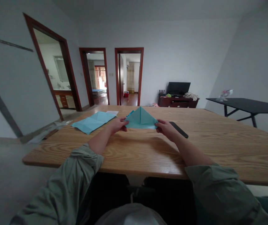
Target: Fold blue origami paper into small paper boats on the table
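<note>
Both hands (140, 125) pinch the folded paper (140, 118) between them, fingers closed on its opposite corners, above the worktop (138, 150).

You are in a home: beyond your wooden table (134, 153), red-brown door frames (142, 78) open onto a room with a washbasin counter (63, 92) and rooms with curtains (130, 77), while a television (178, 88) stands on a low cabinet (178, 102) by the wall.

Light blue paper (143, 120), brown wood-grain table (134, 153), green sleeves (225, 187)
</note>
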The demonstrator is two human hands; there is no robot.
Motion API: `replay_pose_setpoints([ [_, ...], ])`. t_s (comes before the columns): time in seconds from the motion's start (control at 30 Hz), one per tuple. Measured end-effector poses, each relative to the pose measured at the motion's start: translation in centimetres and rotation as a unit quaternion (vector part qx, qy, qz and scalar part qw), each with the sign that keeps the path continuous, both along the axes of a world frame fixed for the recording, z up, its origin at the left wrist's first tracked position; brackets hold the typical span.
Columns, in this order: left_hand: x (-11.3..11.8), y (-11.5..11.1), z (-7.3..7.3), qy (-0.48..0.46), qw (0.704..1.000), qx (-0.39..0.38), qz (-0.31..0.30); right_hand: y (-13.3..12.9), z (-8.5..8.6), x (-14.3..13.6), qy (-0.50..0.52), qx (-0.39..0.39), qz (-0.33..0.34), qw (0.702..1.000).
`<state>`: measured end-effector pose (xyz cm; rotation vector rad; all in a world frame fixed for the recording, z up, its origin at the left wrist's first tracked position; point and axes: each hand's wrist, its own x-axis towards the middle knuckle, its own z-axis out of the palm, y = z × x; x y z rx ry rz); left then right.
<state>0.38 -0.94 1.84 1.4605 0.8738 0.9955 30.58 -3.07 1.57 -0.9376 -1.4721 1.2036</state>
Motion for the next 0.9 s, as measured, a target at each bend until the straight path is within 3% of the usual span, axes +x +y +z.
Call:
replay_pose_setpoints([
  [0.27,-0.1,-0.6,0.7,-0.094,0.994,-0.046,-0.005,-1.0,0.9,-0.3,0.065,-0.065,0.005,0.996],
  [0.47,-0.2,-0.6,0.9,-0.097,0.993,-0.053,-0.036,-1.0,0.9,-0.1,0.085,-0.058,0.023,0.994],
  [0.73,0.2,-0.5,0.0,0.027,0.999,0.017,-0.012,-0.6,0.0,-0.5,-0.072,0.002,-0.013,0.997],
  [0.9,0.6,-0.8,-0.3,0.067,0.996,0.023,-0.044,-0.7,-0.6,-1.1,-0.201,0.063,-0.088,0.974],
])
